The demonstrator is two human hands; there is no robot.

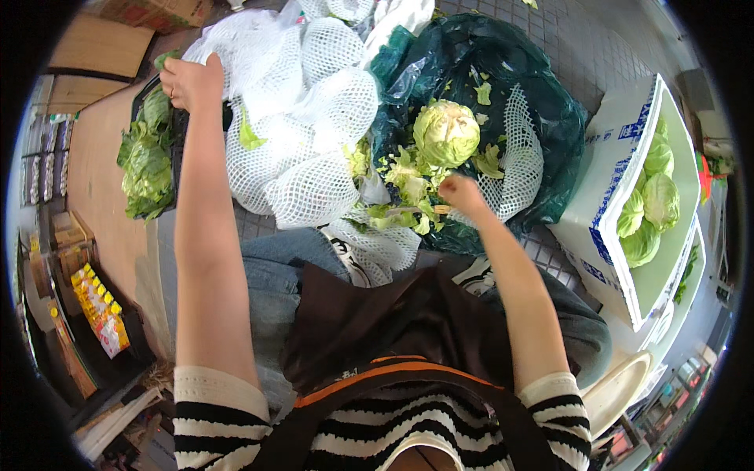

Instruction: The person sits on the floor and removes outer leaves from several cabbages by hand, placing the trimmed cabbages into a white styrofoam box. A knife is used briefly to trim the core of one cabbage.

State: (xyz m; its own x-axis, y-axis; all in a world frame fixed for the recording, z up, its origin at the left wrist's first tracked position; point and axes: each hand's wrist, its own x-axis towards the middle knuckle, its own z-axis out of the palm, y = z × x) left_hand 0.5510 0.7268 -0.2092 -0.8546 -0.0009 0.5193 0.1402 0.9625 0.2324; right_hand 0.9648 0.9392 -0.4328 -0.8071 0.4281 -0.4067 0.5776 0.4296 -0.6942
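My left hand [193, 85] reaches over a black plastic crate [179, 126] piled with loose cabbage leaves [146, 168]. A bit of green leaf shows beyond its curled fingers, but whether they grip it is hidden. In my right hand [462, 193], closed like a fist, is a small knife [440, 209]; its light handle shows at the fist and its blade points left over leaf scraps. Just above that hand, a trimmed cabbage head [446, 134] rests, pale cut stem end up, on a dark green plastic bag [530, 65] among torn leaves [409, 179].
White foam netting [318, 135] bundles things between crate and bag. One loose net sleeve [521, 159] lies on the bag. To the right, a white foam box [612, 153] holds several cabbages [660, 200]. A round pale stool seat [618, 391] stands at lower right; cardboard boxes [100, 47] sit upper left.
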